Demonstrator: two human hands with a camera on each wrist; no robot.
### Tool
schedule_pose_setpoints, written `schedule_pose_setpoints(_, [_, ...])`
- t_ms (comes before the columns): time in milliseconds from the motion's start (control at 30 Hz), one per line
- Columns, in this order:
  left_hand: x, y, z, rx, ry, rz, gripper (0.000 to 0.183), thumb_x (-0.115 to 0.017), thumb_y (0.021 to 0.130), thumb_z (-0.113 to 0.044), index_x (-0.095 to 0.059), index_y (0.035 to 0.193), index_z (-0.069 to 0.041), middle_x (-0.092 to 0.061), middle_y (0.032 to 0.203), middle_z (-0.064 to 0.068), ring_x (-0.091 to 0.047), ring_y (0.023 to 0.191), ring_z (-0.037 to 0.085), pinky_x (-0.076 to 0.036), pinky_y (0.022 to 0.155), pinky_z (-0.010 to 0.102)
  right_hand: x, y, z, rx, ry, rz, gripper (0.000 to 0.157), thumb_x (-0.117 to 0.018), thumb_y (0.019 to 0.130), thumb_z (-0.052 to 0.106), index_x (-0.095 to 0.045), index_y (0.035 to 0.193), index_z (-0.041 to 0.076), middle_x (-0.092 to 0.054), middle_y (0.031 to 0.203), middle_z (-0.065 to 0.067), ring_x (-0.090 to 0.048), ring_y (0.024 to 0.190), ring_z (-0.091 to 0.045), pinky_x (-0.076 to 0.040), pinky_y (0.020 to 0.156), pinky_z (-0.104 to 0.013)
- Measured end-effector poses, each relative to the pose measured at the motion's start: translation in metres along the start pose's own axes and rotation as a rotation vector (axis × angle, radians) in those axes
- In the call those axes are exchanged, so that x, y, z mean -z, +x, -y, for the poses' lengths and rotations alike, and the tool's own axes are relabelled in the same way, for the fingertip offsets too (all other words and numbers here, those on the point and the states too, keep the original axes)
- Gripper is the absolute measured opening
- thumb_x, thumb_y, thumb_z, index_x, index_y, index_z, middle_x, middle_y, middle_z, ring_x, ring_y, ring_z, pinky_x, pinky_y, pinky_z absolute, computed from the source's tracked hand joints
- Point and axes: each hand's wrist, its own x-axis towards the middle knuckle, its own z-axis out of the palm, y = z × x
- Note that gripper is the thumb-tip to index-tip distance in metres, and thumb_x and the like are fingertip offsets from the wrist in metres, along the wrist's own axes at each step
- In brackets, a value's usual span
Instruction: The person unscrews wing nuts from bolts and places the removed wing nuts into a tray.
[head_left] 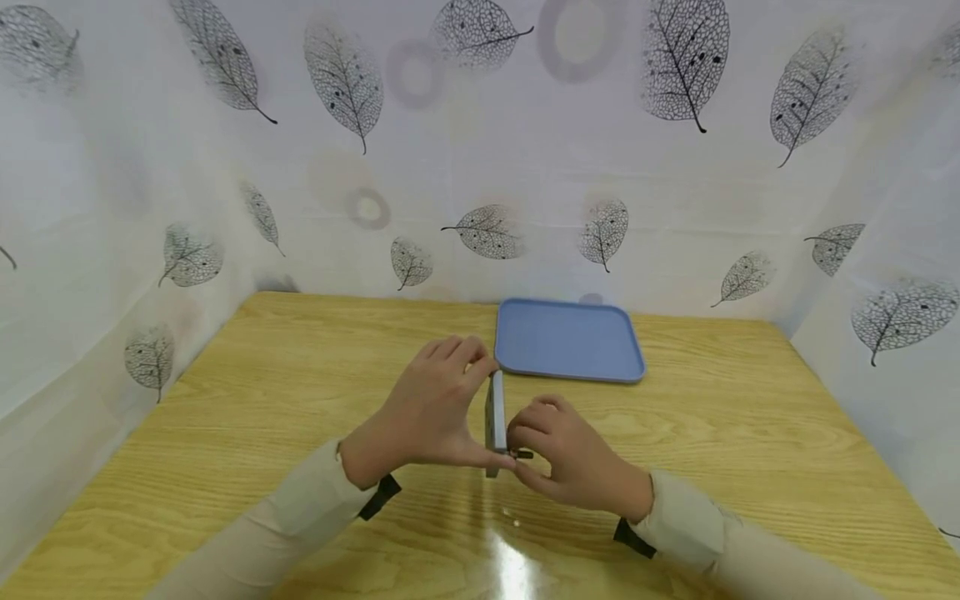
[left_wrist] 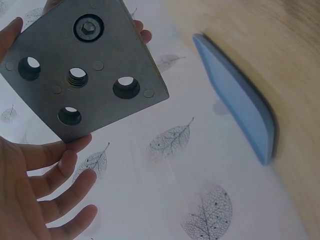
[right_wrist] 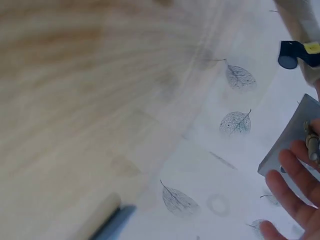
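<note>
A square grey metal plate [head_left: 496, 417] stands on edge between the hands, above the table. My left hand [head_left: 435, 400] grips it by opposite edges, thumb at the near lower corner and fingers at the far upper one. Several round holes pierce the plate [left_wrist: 100, 82], the middle one threaded. A bolt [left_wrist: 88, 28] with a hex socket head sits in the hole at the top of the left wrist view. On the plate's other face, my right hand [head_left: 573, 462] pinches the bolt's protruding metal part [right_wrist: 313, 145] with thumb and fingertips; the fingers partly cover it.
A blue rectangular tray [head_left: 570, 342] lies at the back of the wooden table [head_left: 360, 358], beyond the plate. White cloth [head_left: 480, 150] printed with leaves hangs behind and along both sides. Each wrist wears a dark strap [head_left: 380, 497].
</note>
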Motion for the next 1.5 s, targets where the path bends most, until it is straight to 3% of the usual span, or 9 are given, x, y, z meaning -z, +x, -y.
schedule_pose_setpoints(233, [0.0, 0.0, 0.0, 0.002, -0.004, -0.005, 0.089, -0.065, 0.046, -0.085, -0.062, 0.097, -0.012, -0.051, 0.094, -0.001, -0.052, 0.089, 0.017, -0.046, 0.082, 0.034, -0.001, 0.003, 0.006, 0.241, -0.46, -0.178, 0.031, -0.041, 0.097, 0.02, -0.065, 0.08, 0.012, -0.065, 0.081, 0.0, -0.061, 0.076, -0.015, -0.049, 0.083, -0.048])
schedule_pose_setpoints(400, [0.0, 0.0, -0.001, 0.004, -0.004, -0.001, 0.089, -0.065, 0.047, -0.085, -0.062, 0.097, -0.011, -0.051, 0.094, -0.001, -0.052, 0.089, 0.017, -0.046, 0.083, 0.034, -0.002, 0.001, 0.008, 0.227, -0.489, -0.201, 0.032, -0.042, 0.097, 0.024, -0.065, 0.079, 0.012, -0.064, 0.081, 0.0, -0.06, 0.076, -0.016, -0.047, 0.084, -0.048])
schedule_pose_setpoints(567, [0.0, 0.0, -0.001, 0.0, 0.009, 0.007, 0.09, -0.062, 0.048, -0.086, -0.062, 0.099, -0.011, -0.051, 0.096, -0.001, -0.053, 0.091, 0.018, -0.047, 0.084, 0.035, 0.001, 0.0, 0.008, -0.027, -0.151, -0.022, 0.03, -0.046, 0.096, 0.039, -0.063, 0.086, 0.016, -0.064, 0.093, 0.001, -0.059, 0.087, -0.015, -0.045, 0.086, -0.046])
schedule_pose_setpoints(800, [0.0, 0.0, -0.001, -0.01, 0.004, 0.0, 0.089, -0.062, 0.048, -0.087, -0.062, 0.097, -0.012, -0.051, 0.094, -0.001, -0.052, 0.09, 0.017, -0.046, 0.084, 0.034, 0.006, 0.002, -0.004, -0.408, 0.575, 0.321, 0.033, -0.035, 0.103, 0.02, -0.066, 0.096, 0.014, -0.063, 0.09, -0.004, -0.057, 0.075, -0.014, -0.048, 0.072, -0.027])
schedule_pose_setpoints(900, [-0.001, 0.0, -0.001, -0.014, -0.004, -0.002, 0.088, -0.062, 0.048, -0.086, -0.062, 0.096, -0.012, -0.051, 0.094, -0.001, -0.052, 0.09, 0.017, -0.046, 0.083, 0.034, 0.004, 0.001, -0.009, -0.465, 0.773, 0.391, 0.033, -0.032, 0.103, 0.019, -0.064, 0.095, 0.012, -0.06, 0.081, -0.012, -0.052, 0.068, -0.022, -0.045, 0.068, -0.024])
schedule_pose_setpoints(1033, [-0.001, 0.0, -0.001, -0.017, -0.011, -0.004, 0.088, -0.062, 0.048, -0.086, -0.062, 0.096, -0.011, -0.051, 0.094, 0.0, -0.052, 0.09, 0.018, -0.046, 0.084, 0.034, 0.0, 0.0, -0.011, -0.426, 0.829, 0.363, 0.027, -0.039, 0.101, 0.017, -0.062, 0.089, 0.013, -0.06, 0.078, -0.011, -0.052, 0.068, -0.021, -0.046, 0.07, -0.025])
schedule_pose_setpoints(1133, [-0.001, 0.001, -0.001, -0.016, -0.012, -0.004, 0.089, -0.063, 0.048, -0.085, -0.062, 0.097, -0.011, -0.051, 0.094, 0.0, -0.052, 0.09, 0.017, -0.046, 0.084, 0.035, 0.0, -0.001, -0.011, -0.378, 0.787, 0.286, 0.017, -0.047, 0.098, 0.015, -0.062, 0.089, 0.015, -0.062, 0.08, -0.002, -0.056, 0.07, -0.011, -0.049, 0.073, -0.028])
schedule_pose_setpoints(1233, [-0.002, 0.001, 0.0, -0.009, -0.021, -0.003, 0.09, -0.065, 0.047, -0.084, -0.063, 0.098, -0.01, -0.052, 0.095, 0.0, -0.052, 0.091, 0.018, -0.046, 0.085, 0.035, 0.0, -0.001, -0.008, -0.297, 0.647, 0.193, 0.008, -0.055, 0.094, 0.015, -0.062, 0.09, 0.017, -0.063, 0.083, 0.006, -0.057, 0.075, -0.004, -0.049, 0.076, -0.031])
schedule_pose_setpoints(1500, [0.001, 0.001, -0.001, -0.005, -0.008, 0.018, 0.091, -0.063, 0.047, -0.086, -0.063, 0.099, -0.011, -0.051, 0.096, 0.0, -0.052, 0.091, 0.017, -0.046, 0.084, 0.035, -0.002, 0.002, 0.004, 0.109, -0.207, -0.133, 0.035, -0.041, 0.098, 0.033, -0.062, 0.078, 0.014, -0.063, 0.083, 0.002, -0.059, 0.078, -0.012, -0.047, 0.084, -0.044])
